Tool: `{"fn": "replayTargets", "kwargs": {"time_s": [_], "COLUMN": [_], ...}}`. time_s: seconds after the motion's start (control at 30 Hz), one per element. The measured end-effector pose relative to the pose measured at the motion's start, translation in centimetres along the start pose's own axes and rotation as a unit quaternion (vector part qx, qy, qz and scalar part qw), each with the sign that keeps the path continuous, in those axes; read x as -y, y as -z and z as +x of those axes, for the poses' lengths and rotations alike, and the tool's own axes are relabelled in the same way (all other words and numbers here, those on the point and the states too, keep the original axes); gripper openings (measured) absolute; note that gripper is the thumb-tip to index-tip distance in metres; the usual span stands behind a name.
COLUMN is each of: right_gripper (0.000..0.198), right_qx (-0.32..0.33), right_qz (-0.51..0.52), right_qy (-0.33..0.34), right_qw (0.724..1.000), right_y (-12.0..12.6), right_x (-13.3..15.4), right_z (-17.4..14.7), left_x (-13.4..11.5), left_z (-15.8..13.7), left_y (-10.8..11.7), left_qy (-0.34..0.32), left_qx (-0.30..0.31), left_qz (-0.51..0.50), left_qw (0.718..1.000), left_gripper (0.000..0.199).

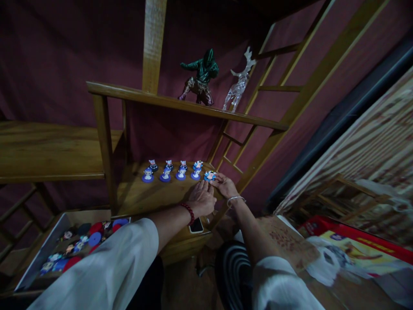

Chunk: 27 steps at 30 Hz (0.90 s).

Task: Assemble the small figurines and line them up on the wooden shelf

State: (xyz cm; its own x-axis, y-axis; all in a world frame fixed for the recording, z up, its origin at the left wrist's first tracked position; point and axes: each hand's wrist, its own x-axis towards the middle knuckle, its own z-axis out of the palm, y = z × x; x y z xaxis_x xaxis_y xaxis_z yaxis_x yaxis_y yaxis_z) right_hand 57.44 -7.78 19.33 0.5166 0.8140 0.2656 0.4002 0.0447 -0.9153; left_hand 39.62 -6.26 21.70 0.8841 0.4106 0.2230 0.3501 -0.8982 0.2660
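Observation:
My right hand (225, 186), with a silver bracelet at the wrist, pinches a small blue-and-white figurine (210, 175) at the right end of a shelf row. Close beside it, my left hand (202, 198) lies low over the shelf board with fingers stretched toward the figurine's base; whether they touch it I cannot tell. Left of the hands stand purple-based figurines (181, 173) in a front row. Behind them is a second row of dark-based figurines (169, 165), with another blue figurine (198, 165) at its right end.
A box (58, 234) of loose figurines and coloured discs sits at lower left. A phone (196, 225) lies below my left hand. The upper shelf (180, 104) bears a green-hooded statue (201, 77) and a clear deer (238, 84). A dark ridged stool (234, 271) stands below.

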Motion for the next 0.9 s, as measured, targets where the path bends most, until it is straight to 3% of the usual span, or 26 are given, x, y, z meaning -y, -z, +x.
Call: {"fn": "replayTargets", "kwargs": {"time_s": [0.43,0.9], "right_gripper": [0.031,0.029], "right_qx": [0.019,0.069], "right_qz": [-0.021,-0.074], "right_qy": [0.031,0.042], "right_qw": [0.999,0.994], "right_y": [-0.4,0.1], "right_x": [-1.1,0.1], "right_z": [1.9,2.2], "left_x": [0.1,0.0], "left_z": [1.0,1.8], "left_y": [-0.3,-1.0], "left_qy": [0.008,0.032], "left_qx": [-0.038,-0.02], "left_qz": [0.011,0.018], "left_qw": [0.999,0.999], "left_gripper": [0.05,0.055]}}
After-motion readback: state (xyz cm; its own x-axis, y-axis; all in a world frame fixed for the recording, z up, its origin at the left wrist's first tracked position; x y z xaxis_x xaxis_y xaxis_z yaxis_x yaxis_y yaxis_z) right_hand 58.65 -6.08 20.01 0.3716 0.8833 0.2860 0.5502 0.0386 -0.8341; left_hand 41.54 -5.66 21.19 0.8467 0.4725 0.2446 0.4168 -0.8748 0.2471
